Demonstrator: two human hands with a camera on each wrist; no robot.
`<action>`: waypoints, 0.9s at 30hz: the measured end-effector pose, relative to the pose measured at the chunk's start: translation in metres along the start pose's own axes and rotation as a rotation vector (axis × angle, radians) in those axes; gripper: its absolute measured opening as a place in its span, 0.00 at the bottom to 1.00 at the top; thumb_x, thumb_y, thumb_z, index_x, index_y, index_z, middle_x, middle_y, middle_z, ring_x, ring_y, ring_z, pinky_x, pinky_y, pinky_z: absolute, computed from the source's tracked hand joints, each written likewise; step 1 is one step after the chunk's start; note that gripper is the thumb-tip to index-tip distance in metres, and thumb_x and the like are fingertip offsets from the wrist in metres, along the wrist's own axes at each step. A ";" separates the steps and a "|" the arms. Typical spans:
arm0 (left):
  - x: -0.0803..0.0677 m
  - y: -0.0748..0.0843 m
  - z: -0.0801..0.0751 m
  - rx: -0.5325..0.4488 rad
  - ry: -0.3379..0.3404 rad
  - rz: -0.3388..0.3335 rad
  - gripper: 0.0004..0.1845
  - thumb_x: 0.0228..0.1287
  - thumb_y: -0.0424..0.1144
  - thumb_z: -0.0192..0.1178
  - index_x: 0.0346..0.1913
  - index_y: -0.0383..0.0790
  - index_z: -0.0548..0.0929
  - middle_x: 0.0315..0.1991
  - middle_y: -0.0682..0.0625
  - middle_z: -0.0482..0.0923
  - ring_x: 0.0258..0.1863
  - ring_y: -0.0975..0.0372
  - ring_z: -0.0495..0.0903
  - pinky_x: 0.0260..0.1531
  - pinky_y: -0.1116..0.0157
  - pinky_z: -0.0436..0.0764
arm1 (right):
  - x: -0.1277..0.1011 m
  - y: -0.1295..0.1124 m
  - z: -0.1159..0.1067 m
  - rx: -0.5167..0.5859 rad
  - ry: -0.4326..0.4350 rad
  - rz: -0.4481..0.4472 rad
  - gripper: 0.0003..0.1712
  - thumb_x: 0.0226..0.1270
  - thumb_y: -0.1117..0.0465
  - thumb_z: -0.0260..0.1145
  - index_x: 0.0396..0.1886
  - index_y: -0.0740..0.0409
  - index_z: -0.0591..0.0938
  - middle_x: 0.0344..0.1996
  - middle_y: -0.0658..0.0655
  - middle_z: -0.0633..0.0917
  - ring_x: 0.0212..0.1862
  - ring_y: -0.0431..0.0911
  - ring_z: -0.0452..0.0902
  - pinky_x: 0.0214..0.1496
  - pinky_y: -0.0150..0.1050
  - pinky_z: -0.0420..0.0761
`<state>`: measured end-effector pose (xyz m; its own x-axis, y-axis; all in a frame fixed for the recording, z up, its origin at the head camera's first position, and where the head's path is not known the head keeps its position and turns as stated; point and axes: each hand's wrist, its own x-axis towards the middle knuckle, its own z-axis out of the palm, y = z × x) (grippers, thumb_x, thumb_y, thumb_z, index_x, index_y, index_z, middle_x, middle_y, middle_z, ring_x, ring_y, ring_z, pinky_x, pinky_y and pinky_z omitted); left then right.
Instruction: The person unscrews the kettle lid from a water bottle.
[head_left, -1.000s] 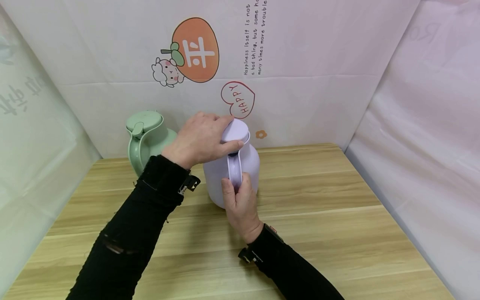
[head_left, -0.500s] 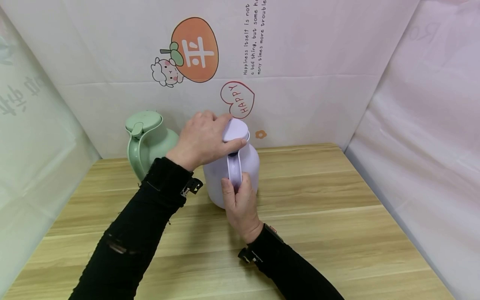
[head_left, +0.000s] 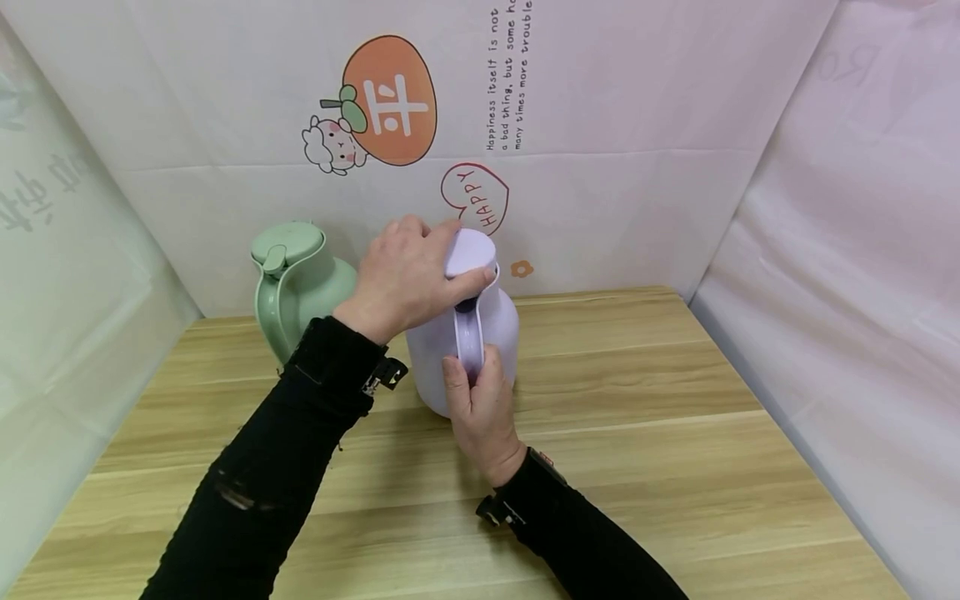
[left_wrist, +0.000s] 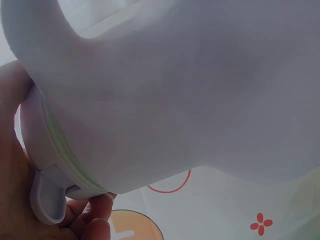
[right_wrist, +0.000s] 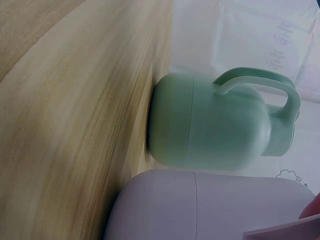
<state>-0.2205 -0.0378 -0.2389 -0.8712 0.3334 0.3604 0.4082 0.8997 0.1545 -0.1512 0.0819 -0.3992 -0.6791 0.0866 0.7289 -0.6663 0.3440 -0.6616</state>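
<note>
Head view: two jugs on wooden table (head_left: 675, 400). Lilac jug (head_left: 498, 333) centre, left hand (head_left: 401, 275) gripping lid (head_left: 471, 252), right hand (head_left: 480, 408) clasping handle. Green jug (head_left: 292, 283) far left. Printed backdrop walls.

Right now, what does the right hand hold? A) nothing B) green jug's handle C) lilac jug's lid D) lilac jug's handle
D: in the head view the right hand is curled round the handle of the lilac jug, while the left hand grips the lid; the green jug stands apart, untouched.
</note>
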 end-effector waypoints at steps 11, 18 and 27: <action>0.000 -0.005 -0.001 -0.090 0.091 -0.030 0.44 0.66 0.75 0.51 0.72 0.46 0.75 0.50 0.40 0.79 0.50 0.50 0.75 0.44 0.51 0.76 | 0.000 0.000 0.000 -0.002 0.008 -0.003 0.25 0.83 0.45 0.55 0.47 0.66 0.72 0.36 0.61 0.80 0.37 0.50 0.79 0.37 0.42 0.79; -0.002 -0.008 -0.002 -0.164 0.136 -0.051 0.44 0.67 0.74 0.51 0.73 0.44 0.75 0.53 0.38 0.80 0.52 0.49 0.76 0.47 0.49 0.76 | 0.000 0.000 0.000 -0.009 0.009 0.003 0.26 0.84 0.44 0.54 0.47 0.66 0.72 0.34 0.60 0.79 0.34 0.49 0.78 0.35 0.41 0.78; -0.003 -0.014 -0.002 -0.260 0.199 -0.047 0.42 0.68 0.72 0.50 0.71 0.42 0.77 0.49 0.39 0.83 0.46 0.50 0.78 0.40 0.51 0.77 | 0.001 0.000 -0.001 -0.020 0.017 -0.002 0.28 0.84 0.42 0.53 0.46 0.66 0.72 0.31 0.60 0.78 0.32 0.50 0.77 0.34 0.41 0.77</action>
<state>-0.2231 -0.0524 -0.2403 -0.8308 0.2089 0.5158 0.4472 0.8022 0.3955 -0.1520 0.0828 -0.3986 -0.6726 0.1018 0.7330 -0.6609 0.3629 -0.6568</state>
